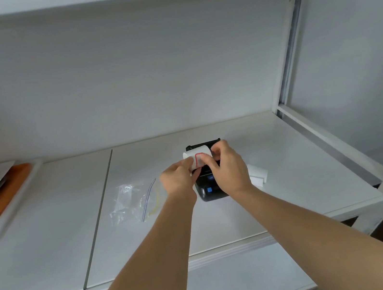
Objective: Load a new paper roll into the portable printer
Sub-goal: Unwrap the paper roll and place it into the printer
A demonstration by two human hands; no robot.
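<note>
Your left hand (pixel 178 178) and right hand (pixel 227 168) both pinch the paper roll (pixel 197 156), holding it just above the black printer (pixel 209 188) on the shelf (pixel 223 220). Left of the printer lies a plastic bag (pixel 132 201); a white paper piece (pixel 257 175) lies just right of it.
</note>
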